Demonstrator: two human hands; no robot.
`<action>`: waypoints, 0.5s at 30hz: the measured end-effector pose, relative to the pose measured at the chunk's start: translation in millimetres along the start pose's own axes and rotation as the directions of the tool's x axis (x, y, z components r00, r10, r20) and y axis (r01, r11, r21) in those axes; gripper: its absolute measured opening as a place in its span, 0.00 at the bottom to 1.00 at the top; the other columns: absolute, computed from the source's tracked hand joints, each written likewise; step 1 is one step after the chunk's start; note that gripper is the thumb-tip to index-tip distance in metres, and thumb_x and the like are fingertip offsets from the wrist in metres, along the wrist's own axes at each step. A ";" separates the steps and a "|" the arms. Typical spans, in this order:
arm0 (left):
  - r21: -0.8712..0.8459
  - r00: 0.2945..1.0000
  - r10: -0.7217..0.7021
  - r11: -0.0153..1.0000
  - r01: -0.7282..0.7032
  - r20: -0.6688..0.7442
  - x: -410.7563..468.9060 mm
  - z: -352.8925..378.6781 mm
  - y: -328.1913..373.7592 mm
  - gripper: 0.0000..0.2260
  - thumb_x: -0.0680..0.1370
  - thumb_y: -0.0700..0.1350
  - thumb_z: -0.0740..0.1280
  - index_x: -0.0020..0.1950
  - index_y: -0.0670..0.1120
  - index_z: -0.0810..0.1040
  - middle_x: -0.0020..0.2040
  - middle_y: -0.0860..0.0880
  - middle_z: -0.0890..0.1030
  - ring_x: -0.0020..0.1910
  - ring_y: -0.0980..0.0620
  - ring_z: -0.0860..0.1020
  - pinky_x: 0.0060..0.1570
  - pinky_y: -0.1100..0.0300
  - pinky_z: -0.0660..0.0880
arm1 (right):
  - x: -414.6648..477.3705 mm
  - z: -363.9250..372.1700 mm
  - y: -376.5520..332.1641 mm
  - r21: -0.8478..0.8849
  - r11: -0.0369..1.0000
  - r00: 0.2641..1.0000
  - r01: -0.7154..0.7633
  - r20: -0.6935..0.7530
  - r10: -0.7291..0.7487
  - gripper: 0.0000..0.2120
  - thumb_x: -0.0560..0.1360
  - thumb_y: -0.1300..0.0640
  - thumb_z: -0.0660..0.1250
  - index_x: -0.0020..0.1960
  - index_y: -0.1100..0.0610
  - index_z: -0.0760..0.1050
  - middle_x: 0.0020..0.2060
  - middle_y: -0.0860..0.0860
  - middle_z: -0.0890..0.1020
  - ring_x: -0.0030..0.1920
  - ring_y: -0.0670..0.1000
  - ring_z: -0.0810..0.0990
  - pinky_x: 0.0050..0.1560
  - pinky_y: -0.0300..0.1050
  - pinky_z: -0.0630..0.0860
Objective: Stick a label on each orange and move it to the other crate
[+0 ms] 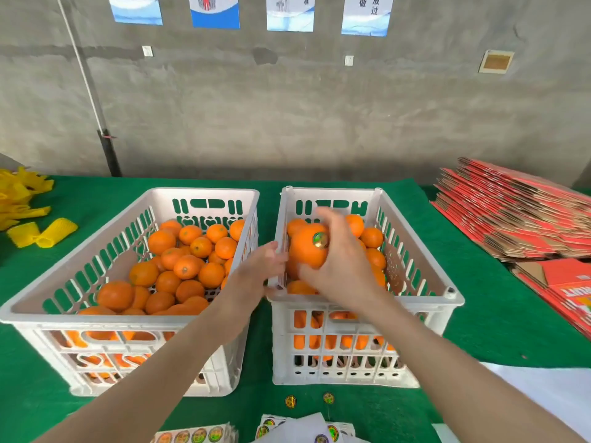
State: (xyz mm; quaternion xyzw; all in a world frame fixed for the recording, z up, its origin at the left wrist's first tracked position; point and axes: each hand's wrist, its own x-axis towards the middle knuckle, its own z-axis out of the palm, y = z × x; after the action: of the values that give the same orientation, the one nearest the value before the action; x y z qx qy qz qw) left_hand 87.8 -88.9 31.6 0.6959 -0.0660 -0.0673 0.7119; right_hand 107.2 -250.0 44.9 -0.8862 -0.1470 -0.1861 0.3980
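Two white slotted crates stand side by side on the green table. The left crate (38,310) holds several plain oranges (185,266). The right crate (425,270) also holds several oranges. My right hand (342,266) grips one orange (305,247) over the right crate's left side; a round shiny label (320,240) sits on that orange. My left hand (256,270) hovers between the crates with relaxed fingers next to the held orange, holding nothing that I can see.
Label sheets (198,434) lie at the table's near edge, with two loose round stickers (290,401) beside them. Yellow foam nets (41,233) lie at the far left. Flattened red cartons (518,212) are stacked at the right.
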 end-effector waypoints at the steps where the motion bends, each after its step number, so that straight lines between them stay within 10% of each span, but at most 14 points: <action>1: 0.216 0.997 0.075 0.974 -0.068 -0.023 3.6 -0.8 -4.8 0.16 0.84 0.40 0.53 0.72 0.43 0.65 0.67 0.44 0.74 0.64 0.50 0.73 0.57 0.64 0.74 | 12.7 -11.0 14.8 -0.116 0.992 0.999 -0.050 0.004 0.051 0.41 0.62 0.53 0.75 0.70 0.47 0.58 0.57 0.48 0.73 0.60 0.50 0.73 0.51 0.45 0.74; 4: 0.679 0.985 0.161 0.716 -0.159 0.060 10.8 -5.3 -18.3 0.16 0.82 0.34 0.53 0.67 0.45 0.71 0.63 0.48 0.76 0.64 0.52 0.73 0.65 0.57 0.71 | 41.6 -45.3 63.1 -0.506 0.837 0.921 -0.209 0.187 0.342 0.39 0.62 0.51 0.72 0.67 0.53 0.58 0.45 0.51 0.76 0.49 0.55 0.78 0.41 0.47 0.75; 9: 0.678 0.981 0.179 0.711 -0.186 0.081 20.6 -14.8 -17.9 0.21 0.78 0.27 0.53 0.56 0.49 0.75 0.54 0.52 0.78 0.57 0.57 0.76 0.59 0.67 0.73 | 45.1 -56.6 131.3 -0.768 0.633 0.570 -0.100 0.477 0.669 0.44 0.68 0.54 0.73 0.74 0.57 0.49 0.66 0.59 0.70 0.60 0.59 0.75 0.57 0.54 0.77; 15: 0.667 0.965 0.243 0.705 -0.244 0.096 17.0 -18.4 -26.5 0.20 0.77 0.27 0.55 0.59 0.46 0.76 0.56 0.51 0.79 0.59 0.57 0.77 0.58 0.72 0.71 | 35.1 -51.7 150.9 -0.679 0.692 0.568 -0.243 0.479 0.670 0.38 0.79 0.49 0.61 0.77 0.53 0.38 0.75 0.60 0.57 0.71 0.61 0.63 0.70 0.56 0.63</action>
State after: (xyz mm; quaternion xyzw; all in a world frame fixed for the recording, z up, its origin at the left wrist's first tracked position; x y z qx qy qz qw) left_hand 107.8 -74.6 4.7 0.8908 -0.1772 0.0553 0.4148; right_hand 189.0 -381.9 -5.8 -0.9662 0.0202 0.2447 0.0787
